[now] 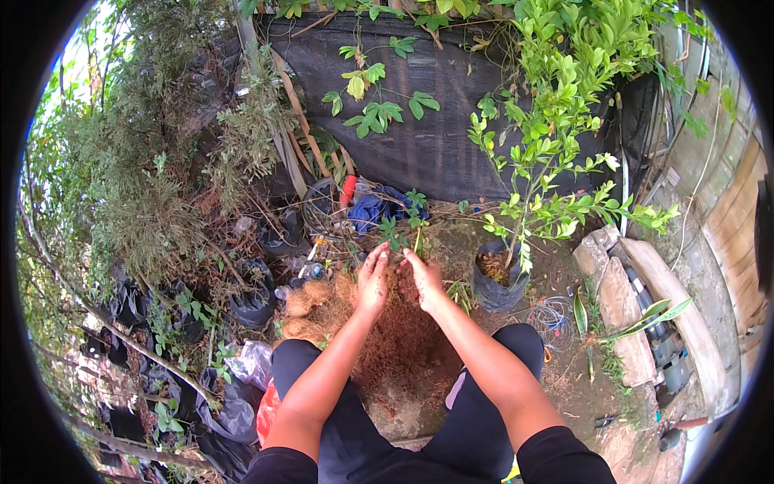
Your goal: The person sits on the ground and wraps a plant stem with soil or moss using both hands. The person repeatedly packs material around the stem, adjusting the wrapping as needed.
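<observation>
Both my hands are raised over a heap of loose brown fibrous material (402,345), which looks like coconut coir, on the ground between my knees. My left hand (373,281) is upright with its fingers extended and specks of brown material on it. Opposite, a short gap away, my right hand (427,281) points inward and forward. Brown crumbs lie against its inner side; whether it grips any is unclear. Paler tufts of coir fibre (308,299) lie to the left of the heap. Just beyond my fingertips stands a small green leafy plant (392,233).
A leafy potted shrub (499,272) in a black grow bag stands front right. Black plastic bags (254,296) and plants crowd the left. Coiled wire (553,320) and stone blocks (626,327) lie right. Dark shade netting (447,139) closes the back, with blue cloth (375,209) below.
</observation>
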{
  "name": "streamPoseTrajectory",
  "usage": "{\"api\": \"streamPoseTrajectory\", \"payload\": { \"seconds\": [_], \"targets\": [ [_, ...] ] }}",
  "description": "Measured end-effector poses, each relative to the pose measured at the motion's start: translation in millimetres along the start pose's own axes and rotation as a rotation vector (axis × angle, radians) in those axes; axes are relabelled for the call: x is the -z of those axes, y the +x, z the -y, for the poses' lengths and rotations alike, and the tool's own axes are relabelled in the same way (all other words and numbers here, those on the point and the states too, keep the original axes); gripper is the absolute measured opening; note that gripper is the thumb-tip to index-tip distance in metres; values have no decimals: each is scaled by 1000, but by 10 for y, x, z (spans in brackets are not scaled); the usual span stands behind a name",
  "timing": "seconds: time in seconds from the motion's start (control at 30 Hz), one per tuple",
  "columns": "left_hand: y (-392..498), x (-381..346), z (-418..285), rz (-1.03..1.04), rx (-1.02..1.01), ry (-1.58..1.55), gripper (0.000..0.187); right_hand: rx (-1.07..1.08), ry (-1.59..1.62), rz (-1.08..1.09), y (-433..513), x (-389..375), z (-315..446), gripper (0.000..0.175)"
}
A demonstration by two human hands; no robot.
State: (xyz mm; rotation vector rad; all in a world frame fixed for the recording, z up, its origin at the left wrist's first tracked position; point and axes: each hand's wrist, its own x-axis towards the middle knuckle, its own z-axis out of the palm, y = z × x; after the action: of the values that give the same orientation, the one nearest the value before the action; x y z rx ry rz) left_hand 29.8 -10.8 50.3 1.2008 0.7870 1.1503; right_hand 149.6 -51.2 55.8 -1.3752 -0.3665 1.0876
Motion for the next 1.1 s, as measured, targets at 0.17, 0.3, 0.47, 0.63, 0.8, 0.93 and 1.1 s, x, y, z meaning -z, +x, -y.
{"api": "streamPoseTrajectory", "payload": {
  "seconds": [0.17, 0.3, 0.47, 0.63, 0.8, 0.93, 1.1],
  "targets": [
    [-54, -35, 223, 18, 452, -249, 73, 195, -190, 175, -27, -103, -211, 73],
    [80, 16, 374, 131, 543, -386, 76, 269, -335, 216, -33, -133, -166, 82],
    [166, -11, 394, 59, 548, -523, 48, 365, -634, 206, -151, 12, 165, 82],
    [267, -48, 341, 31, 511, -680, 31, 375, -436, 79, -173, 95, 247, 77],
    [168, -204, 297, -35, 473, -753, 26, 46, 31, 26, 21, 44, -64, 64],
    [-4, -430, 296, -59, 415, -796, 23, 152, 308, 33, 138, -23, -281, 61],
    [-66, -519, 276, -17, 362, -796, 19, 274, 365, 39, 141, -29, -293, 52]
  ]
}}
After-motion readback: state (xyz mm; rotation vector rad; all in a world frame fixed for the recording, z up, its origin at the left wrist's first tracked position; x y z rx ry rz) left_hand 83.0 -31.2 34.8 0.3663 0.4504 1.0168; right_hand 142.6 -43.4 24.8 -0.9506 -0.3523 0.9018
